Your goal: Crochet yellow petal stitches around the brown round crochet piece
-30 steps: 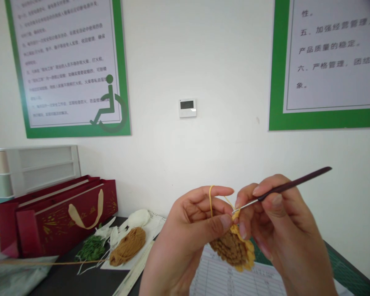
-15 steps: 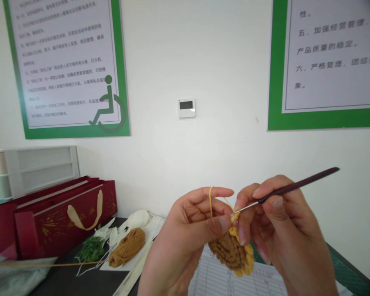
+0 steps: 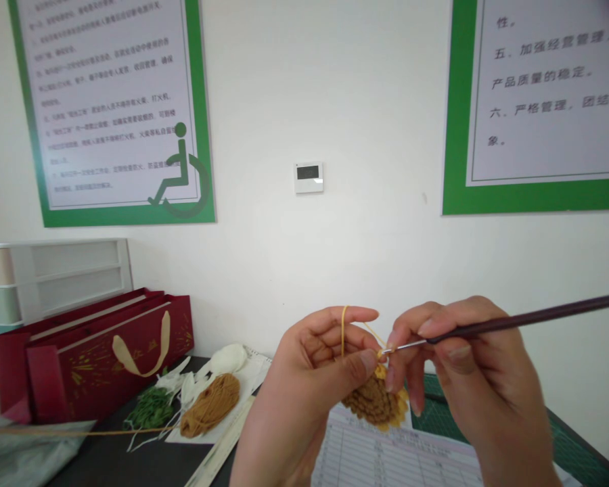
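My left hand (image 3: 309, 379) pinches the top edge of a round crochet piece (image 3: 373, 400), brown in the middle with a yellow rim. Over its raised index finger runs a strand of yellow yarn (image 3: 343, 331). In my right hand (image 3: 480, 379) is a crochet hook (image 3: 528, 319) with a dark handle and a thin metal shaft, held nearly level. The hook's tip meets the yellow stitches beside my left thumb. Part of the piece is hidden behind my fingers.
Left on the dark table lie a brown yarn skein (image 3: 210, 406), green yarn (image 3: 149, 408) and white yarn (image 3: 228, 359). Behind them stand a red gift bag (image 3: 101, 358) and a drawer unit (image 3: 76, 270). A printed sheet (image 3: 386, 453) and green cutting mat (image 3: 436, 419) lie below my hands.
The crochet hook has swung to a flatter angle, its handle end reaching farther right. The crochet piece has tilted and sits slightly higher, with less of it showing.
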Action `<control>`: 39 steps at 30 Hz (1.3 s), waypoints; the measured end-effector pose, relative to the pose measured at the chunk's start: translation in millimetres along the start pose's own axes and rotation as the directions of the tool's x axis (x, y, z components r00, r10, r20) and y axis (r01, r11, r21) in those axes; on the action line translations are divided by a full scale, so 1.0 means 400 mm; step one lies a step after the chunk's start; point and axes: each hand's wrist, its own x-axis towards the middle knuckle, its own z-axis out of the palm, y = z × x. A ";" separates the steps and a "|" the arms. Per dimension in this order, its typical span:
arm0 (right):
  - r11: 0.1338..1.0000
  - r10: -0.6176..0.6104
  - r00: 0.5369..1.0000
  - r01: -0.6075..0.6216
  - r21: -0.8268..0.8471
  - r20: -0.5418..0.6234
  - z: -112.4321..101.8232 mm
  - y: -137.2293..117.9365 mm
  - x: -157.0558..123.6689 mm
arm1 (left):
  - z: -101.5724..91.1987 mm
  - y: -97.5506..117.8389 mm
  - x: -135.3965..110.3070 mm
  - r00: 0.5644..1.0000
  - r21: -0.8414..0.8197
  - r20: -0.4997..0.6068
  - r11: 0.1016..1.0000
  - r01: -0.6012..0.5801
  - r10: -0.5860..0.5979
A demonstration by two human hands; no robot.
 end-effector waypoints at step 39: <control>0.641 -0.474 0.878 0.294 -0.709 -0.063 0.068 0.071 -0.036 | 0.068 -0.013 -0.015 0.875 0.130 -0.336 0.938 -0.322 0.347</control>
